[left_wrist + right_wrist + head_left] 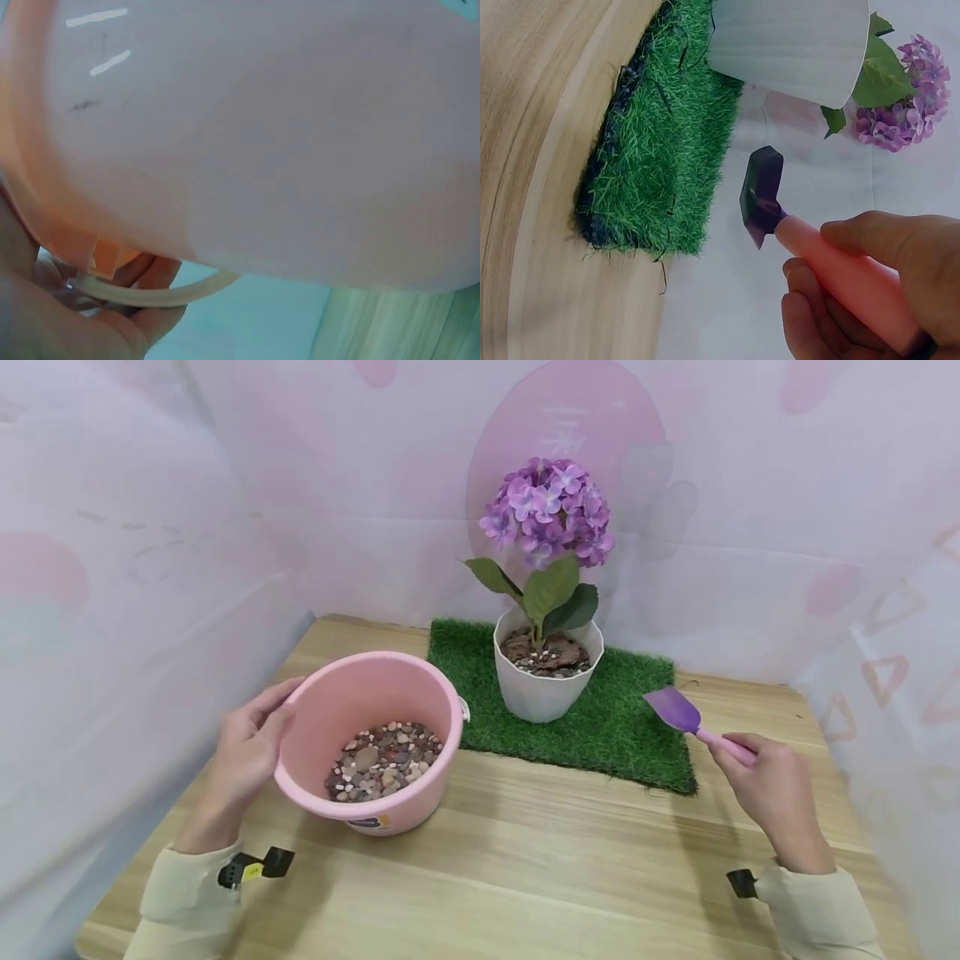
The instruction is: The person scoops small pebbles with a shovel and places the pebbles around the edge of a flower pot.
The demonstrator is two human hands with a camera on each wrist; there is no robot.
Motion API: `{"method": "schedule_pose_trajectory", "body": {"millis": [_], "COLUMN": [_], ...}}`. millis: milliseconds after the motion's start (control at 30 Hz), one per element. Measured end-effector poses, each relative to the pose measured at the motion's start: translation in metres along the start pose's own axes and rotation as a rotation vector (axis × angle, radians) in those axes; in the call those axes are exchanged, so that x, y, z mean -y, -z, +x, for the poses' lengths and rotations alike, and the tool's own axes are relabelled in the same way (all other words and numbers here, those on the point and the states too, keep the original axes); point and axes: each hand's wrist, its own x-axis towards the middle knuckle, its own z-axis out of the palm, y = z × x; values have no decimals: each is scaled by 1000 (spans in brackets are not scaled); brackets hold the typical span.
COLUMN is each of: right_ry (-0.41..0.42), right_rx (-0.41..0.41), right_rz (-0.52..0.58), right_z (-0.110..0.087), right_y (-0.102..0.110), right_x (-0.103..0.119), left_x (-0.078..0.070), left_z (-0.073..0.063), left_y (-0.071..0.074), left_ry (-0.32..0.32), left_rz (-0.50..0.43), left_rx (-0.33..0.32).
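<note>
- At the left of the head view the left hand [243, 752] grips the near-left rim of a pink bucket [360, 693], thumb over the edge and fingers curled under it; the left wrist view shows those fingers [142, 274] tucked below the rim beside a pale handle loop [161, 294].
- The bucket sits left of centre on the wooden table [525, 860], tilted a little toward the person, and holds a layer of small mixed pebbles [382, 760].
- A small sticker [369, 822] shows low on the bucket's front wall; its writing is too small to read.
- A black clip with a yellow tag [251, 867] sits at the left cuff; nothing on it is legible.
- In the middle, toward the back of the table, lies a mat of green fake grass [630, 735], just right of the bucket.
- On the mat stands a white pot [543, 693] with brown chips and pebbles on top, carrying a purple flower head [547, 510] and green leaves [551, 589].
- To the right, the right hand [776, 785] is wrapped around the pink handle of a small trowel [686, 717]; its purple blade hangs above the right edge of the mat, near the pot but apart from it.
- In the right wrist view the blade [762, 193] points up-frame toward the pot [795, 45].
- The pale backdrop [750, 485] bears pink shapes and faint marks that cannot be read.
</note>
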Motion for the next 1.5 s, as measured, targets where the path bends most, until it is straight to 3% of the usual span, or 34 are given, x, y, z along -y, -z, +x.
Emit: {"method": "schedule_pose_trajectory", "body": {"millis": [433, 767, 1000, 1500], "right_ry": [14, -8, 22, 159], "right_rx": [-10, 14, 5, -90], "right_rz": [-5, -11, -3, 44], "right_z": [-1, -3, -3, 14], "right_y": [0, 0, -1, 4], "right_x": [4, 6, 8, 25], "left_x": [-20, -28, -33, -37], "left_z": [-18, -19, -16, -11], "left_y": [-43, -71, -83, -91], "left_ry": [-17, -62, -77, -100], "left_rz": [-12, 11, -49, -49], "left_rx": [-28, -53, -12, 20]}}
